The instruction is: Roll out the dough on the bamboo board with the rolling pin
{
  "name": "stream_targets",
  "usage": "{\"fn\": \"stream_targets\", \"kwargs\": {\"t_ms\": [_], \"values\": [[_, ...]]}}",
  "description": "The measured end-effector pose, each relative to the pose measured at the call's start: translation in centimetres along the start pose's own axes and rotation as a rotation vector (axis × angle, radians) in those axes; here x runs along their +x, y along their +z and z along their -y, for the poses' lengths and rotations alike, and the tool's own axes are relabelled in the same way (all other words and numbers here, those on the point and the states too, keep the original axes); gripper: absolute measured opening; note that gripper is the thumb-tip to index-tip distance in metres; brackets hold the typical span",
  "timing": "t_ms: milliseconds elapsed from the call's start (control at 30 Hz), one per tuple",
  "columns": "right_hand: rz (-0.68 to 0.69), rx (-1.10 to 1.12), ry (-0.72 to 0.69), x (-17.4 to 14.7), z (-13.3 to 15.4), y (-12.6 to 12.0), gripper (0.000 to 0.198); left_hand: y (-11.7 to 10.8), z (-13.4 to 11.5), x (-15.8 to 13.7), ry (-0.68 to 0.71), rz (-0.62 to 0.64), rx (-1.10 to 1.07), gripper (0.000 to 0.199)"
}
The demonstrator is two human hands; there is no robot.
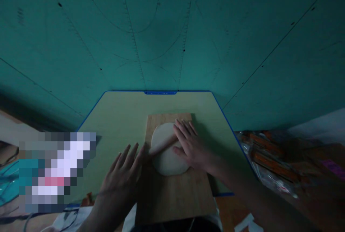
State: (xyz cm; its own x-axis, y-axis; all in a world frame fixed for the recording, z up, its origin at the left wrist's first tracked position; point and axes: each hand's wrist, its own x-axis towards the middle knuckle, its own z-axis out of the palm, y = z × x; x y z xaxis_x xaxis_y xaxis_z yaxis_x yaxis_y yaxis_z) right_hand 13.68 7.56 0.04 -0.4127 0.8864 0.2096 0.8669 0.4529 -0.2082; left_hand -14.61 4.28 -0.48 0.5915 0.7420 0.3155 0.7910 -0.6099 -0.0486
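A round, flat sheet of pale dough lies on a wooden cutting board. Slanting across the dough is a thin wooden rolling pin, slightly blurred. My right hand rests over the pin's upper right end, fingers stretched out and apart, partly above the dough. At the pin's lower left end is my left hand, with its fingers extended and spread beside the board; its index finger and thumb side are nearest the pin. The hands hide both ends of the pin, so their exact contact is unclear.
Under the board is a pale table with a blue edge, set against a green wall with drawn lines. A pixelated patch covers something at left. Plastic-wrapped orange packages lie at right, below table height.
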Motion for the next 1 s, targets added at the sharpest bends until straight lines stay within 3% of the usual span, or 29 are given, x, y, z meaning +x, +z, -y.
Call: {"fn": "stream_targets", "kwargs": {"t_ms": [233, 367, 500, 700, 800, 900, 1000], "values": [[0.137, 0.018, -0.053, 13.4, 2.3, 1.4, 0.06, 0.2, 2.2, -1.2, -0.137, 0.001, -0.087, 0.069], [0.136, 0.019, -0.08, 17.2, 4.2, 2.1, 0.049, -0.8, 2.0, -3.1, -0.167, 0.014, -0.184, 0.075], [0.112, 0.01, -0.088, 14.5, 3.3, 1.8, 0.04, -1.4, 0.3, -3.9, -0.195, 0.021, -0.316, 0.085], [0.04, 0.082, -0.062, 3.9, -1.1, 0.3, 0.047, -1.2, -4.0, -3.5, 0.061, 0.039, -0.429, 0.079], [0.003, 0.091, -0.054, 0.5, -2.1, -0.2, 0.051, -1.1, -5.7, -2.8, 0.178, -0.021, -0.407, 0.081], [0.015, 0.118, -0.054, 0.6, -1.9, -0.3, 0.049, -1.2, -6.0, -2.2, 0.216, -0.049, -0.403, 0.078], [0.042, 0.102, -0.09, 3.6, -0.7, -0.2, 0.042, -1.3, -5.1, -2.1, 0.209, -0.038, -0.397, 0.07]]}}
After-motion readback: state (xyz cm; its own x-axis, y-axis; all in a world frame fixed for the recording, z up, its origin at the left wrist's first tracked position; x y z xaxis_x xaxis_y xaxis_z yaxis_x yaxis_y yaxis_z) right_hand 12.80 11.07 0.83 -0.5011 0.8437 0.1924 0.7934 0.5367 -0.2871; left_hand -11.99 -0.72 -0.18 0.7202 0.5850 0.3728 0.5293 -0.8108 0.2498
